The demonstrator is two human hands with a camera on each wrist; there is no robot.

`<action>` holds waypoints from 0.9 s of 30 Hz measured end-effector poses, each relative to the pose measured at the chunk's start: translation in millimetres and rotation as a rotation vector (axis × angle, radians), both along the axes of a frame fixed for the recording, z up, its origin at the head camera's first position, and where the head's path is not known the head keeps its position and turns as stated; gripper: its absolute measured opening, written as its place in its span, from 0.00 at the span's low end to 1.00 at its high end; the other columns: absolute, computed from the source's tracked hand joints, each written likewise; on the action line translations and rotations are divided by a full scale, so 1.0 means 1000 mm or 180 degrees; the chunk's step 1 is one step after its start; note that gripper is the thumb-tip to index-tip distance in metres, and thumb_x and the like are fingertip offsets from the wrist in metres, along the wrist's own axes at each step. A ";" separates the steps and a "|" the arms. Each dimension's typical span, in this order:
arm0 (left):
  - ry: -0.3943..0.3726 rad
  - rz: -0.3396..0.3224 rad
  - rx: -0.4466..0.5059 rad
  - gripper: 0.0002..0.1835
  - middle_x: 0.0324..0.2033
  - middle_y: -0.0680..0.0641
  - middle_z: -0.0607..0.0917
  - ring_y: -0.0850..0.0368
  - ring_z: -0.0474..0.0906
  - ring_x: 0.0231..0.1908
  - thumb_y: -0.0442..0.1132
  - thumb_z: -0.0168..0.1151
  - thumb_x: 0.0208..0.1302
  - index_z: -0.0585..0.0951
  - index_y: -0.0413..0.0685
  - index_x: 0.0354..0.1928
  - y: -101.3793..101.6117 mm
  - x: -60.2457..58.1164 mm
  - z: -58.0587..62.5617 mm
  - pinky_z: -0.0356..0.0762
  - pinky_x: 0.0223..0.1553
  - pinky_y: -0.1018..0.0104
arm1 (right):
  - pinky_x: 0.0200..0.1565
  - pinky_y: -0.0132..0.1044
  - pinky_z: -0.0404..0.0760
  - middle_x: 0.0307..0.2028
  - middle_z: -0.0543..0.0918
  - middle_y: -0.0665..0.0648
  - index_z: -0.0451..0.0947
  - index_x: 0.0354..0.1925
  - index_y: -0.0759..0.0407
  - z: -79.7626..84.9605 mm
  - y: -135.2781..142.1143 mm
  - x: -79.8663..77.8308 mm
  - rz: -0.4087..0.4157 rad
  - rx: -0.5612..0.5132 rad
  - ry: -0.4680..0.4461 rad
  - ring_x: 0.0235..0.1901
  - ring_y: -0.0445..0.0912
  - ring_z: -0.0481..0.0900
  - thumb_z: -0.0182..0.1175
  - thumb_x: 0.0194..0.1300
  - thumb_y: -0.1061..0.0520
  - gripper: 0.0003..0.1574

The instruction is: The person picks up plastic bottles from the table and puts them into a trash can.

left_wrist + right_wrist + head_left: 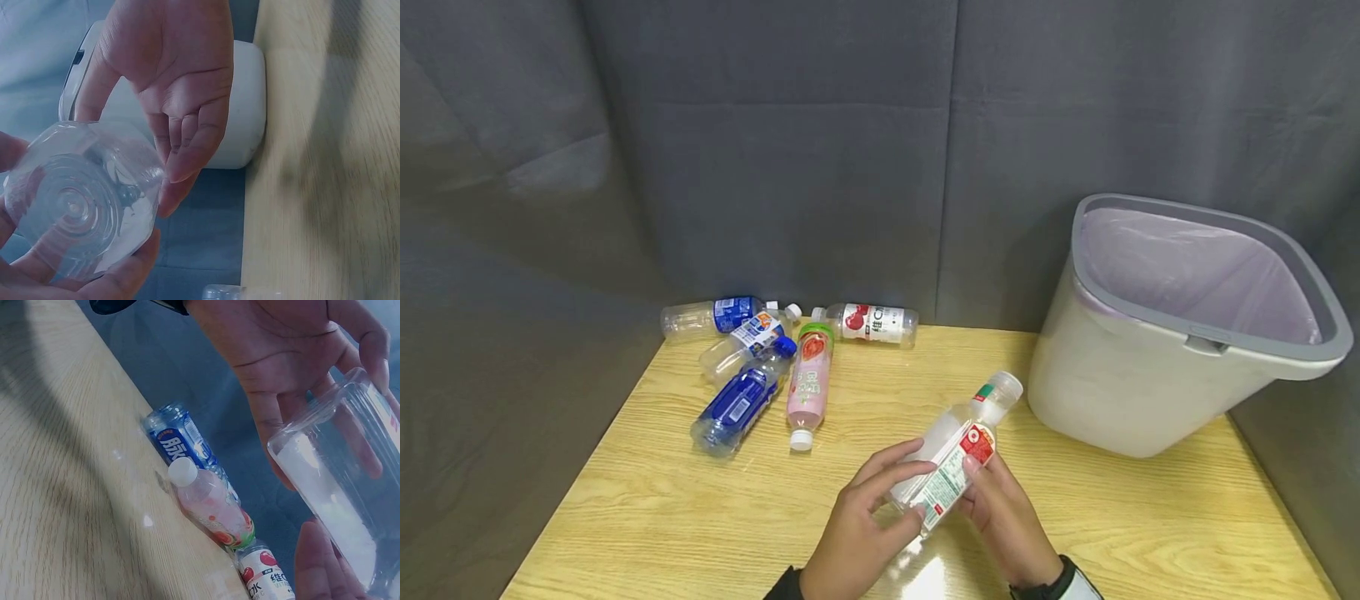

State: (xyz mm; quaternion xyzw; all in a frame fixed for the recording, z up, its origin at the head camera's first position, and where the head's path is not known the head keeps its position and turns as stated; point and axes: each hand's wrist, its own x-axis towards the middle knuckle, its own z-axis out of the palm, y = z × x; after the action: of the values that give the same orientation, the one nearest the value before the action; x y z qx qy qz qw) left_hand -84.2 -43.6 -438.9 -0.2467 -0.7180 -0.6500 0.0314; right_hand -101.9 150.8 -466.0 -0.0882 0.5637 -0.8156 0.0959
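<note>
Both hands hold a clear plastic bottle (957, 458) with a white cap and a red, white and green label, tilted above the table with its cap pointing away to the right. My left hand (867, 518) grips its lower left side, fingers on top and thumb near the base. The right hand (1006, 521) holds the other side, thumb pressed on the label. In the left wrist view the bottle's ringed base (78, 206) faces the camera between the hands. The right wrist view shows its clear side wall (337, 481); part of the bottle is cut off there.
A white bin (1105, 367) with a grey rim and a pale liner stands at right. Several bottles lie at back left: a pink one (808, 383), a blue-labelled one (741, 408), a cherry-labelled one (876, 323) and others behind. Dark cloth (805, 167) surrounds the wooden table (647, 508).
</note>
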 end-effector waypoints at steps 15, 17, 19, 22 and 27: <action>0.0246 -0.0006 -0.0138 0.25 0.63 0.42 0.66 0.43 0.63 0.61 0.24 0.62 0.57 0.76 0.46 0.58 -0.002 0.008 0.032 0.72 0.52 0.50 | 0.50 0.44 0.76 0.57 0.66 0.69 0.49 0.69 0.61 0.006 0.002 -0.002 -0.0093 0.0066 0.0271 0.52 0.56 0.72 0.41 0.76 0.59 0.27; 0.0389 0.0066 -0.0267 0.25 0.64 0.44 0.65 0.44 0.63 0.61 0.28 0.63 0.59 0.75 0.47 0.59 -0.005 0.007 0.035 0.70 0.54 0.50 | 0.51 0.44 0.75 0.57 0.66 0.70 0.48 0.69 0.62 0.012 0.005 -0.002 -0.0096 0.0154 0.0409 0.53 0.55 0.72 0.42 0.76 0.61 0.28; 0.0512 0.0180 -0.0402 0.25 0.65 0.47 0.64 0.46 0.62 0.62 0.31 0.63 0.61 0.73 0.50 0.61 -0.010 0.003 0.033 0.67 0.56 0.48 | 0.51 0.43 0.75 0.58 0.67 0.69 0.47 0.70 0.61 0.021 0.011 -0.003 -0.0139 0.0296 0.0541 0.53 0.54 0.72 0.43 0.75 0.62 0.30; 0.0609 0.0402 -0.0684 0.25 0.66 0.53 0.61 0.52 0.59 0.63 0.40 0.61 0.65 0.70 0.60 0.64 -0.022 -0.011 0.023 0.64 0.57 0.45 | 0.51 0.42 0.75 0.55 0.70 0.67 0.48 0.70 0.59 0.043 0.026 -0.006 -0.0230 0.0610 0.0799 0.52 0.52 0.73 0.43 0.74 0.63 0.31; 0.0888 0.0967 -0.1512 0.28 0.67 0.51 0.60 0.53 0.55 0.65 0.50 0.62 0.63 0.69 0.65 0.65 -0.053 -0.049 0.004 0.62 0.57 0.42 | 0.50 0.40 0.76 0.49 0.75 0.64 0.53 0.68 0.61 0.101 0.059 -0.014 -0.0314 0.0895 0.1301 0.47 0.51 0.75 0.42 0.72 0.66 0.28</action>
State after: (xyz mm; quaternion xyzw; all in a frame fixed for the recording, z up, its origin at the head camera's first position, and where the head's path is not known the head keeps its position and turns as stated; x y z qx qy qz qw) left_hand -133.4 -96.3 -435.2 -0.2239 -0.8672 -0.4118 0.1679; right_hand -115.5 210.2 -365.4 -0.2094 0.6829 -0.6981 -0.0486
